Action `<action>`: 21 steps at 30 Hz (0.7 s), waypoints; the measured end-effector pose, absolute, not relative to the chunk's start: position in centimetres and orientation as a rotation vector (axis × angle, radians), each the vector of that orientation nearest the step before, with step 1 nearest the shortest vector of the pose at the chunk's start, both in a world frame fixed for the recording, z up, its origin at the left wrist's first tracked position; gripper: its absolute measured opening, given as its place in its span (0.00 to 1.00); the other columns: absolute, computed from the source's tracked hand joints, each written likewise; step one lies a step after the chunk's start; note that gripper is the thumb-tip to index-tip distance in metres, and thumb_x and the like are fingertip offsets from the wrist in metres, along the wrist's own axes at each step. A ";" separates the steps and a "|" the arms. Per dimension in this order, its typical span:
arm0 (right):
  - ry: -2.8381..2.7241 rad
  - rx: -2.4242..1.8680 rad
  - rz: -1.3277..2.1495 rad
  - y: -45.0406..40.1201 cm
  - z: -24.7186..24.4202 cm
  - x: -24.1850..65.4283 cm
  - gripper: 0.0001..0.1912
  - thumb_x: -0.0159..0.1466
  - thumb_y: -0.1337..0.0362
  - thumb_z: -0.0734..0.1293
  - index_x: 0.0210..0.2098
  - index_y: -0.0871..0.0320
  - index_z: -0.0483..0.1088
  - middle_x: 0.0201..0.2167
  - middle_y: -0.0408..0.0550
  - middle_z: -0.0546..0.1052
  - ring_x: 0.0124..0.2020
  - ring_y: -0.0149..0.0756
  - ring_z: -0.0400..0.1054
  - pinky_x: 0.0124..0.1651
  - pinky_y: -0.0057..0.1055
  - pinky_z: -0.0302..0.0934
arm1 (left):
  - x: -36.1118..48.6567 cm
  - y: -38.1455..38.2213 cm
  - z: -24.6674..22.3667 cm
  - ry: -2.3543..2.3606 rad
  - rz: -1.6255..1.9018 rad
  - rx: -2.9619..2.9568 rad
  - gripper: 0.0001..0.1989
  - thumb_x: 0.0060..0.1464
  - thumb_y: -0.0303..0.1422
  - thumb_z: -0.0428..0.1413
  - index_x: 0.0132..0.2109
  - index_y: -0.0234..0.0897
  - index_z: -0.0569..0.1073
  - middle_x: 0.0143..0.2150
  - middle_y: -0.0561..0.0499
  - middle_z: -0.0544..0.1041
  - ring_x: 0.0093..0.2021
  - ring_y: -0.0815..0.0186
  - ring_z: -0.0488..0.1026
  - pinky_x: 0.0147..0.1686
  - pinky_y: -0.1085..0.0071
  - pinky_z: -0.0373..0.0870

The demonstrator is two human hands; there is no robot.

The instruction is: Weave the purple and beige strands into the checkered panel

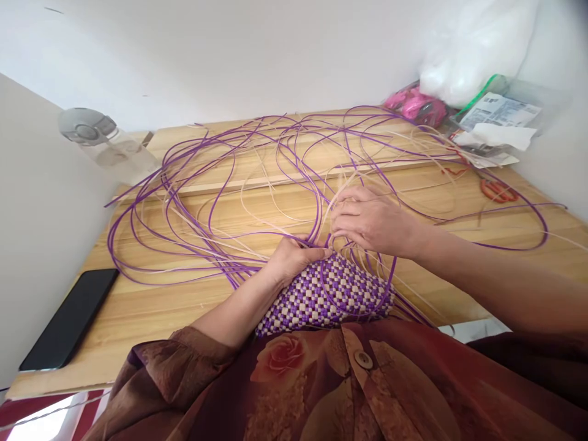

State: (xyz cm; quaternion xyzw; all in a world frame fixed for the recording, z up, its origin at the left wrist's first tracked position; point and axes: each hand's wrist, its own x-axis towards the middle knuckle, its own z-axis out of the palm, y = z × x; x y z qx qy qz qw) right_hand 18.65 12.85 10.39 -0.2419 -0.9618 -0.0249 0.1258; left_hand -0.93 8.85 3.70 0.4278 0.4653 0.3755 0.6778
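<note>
A woven piece (321, 294) in purple and cream checks rests against my shirt at the table's front edge. My left hand (294, 260) is closed on its upper left edge, the thumb lying along the top. Just right of and above it, my right hand (365, 220) has its fingers pinched together around thin cream strands. Long purple strands (211, 208) and cream ones fan out from the woven edge across the table. One purple strand loops down over the front of the weave. The fingertips of my right hand are partly hidden among the strands.
A black phone (71, 318) lies at the left edge of the wooden table (151, 306). Behind it stands a clear bottle with a grey lid (87, 127). Orange-handled scissors (498, 191), a pink bundle (416, 105) and plastic bags (500, 113) are at the right, near the wall.
</note>
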 end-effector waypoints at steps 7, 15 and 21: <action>-2.718 -1.003 0.680 13.4 11.7 16.3 0.10 0.63 0.63 0.62 0.28 0.60 0.72 0.23 0.42 0.72 0.25 0.28 0.61 0.32 0.27 0.52 | -1.0 8.7 3.6 0.987 0.848 0.973 0.13 0.36 0.33 0.69 0.32 0.33 0.78 0.29 0.52 0.78 0.28 0.70 0.71 0.36 0.70 0.67; -2.696 -1.246 0.349 12.9 9.4 18.1 0.09 0.63 0.64 0.61 0.30 0.61 0.72 0.28 0.47 0.74 0.31 0.32 0.64 0.35 0.28 0.50 | -0.9 8.9 3.7 1.019 0.783 0.838 0.15 0.34 0.32 0.69 0.32 0.31 0.78 0.28 0.51 0.78 0.28 0.70 0.71 0.35 0.71 0.67; -2.571 -1.500 0.790 9.6 10.1 18.3 0.11 0.64 0.63 0.58 0.28 0.59 0.67 0.26 0.44 0.71 0.28 0.31 0.62 0.31 0.28 0.49 | -1.0 8.9 3.7 1.010 0.766 0.794 0.13 0.34 0.31 0.69 0.31 0.32 0.78 0.27 0.51 0.77 0.27 0.70 0.71 0.34 0.71 0.66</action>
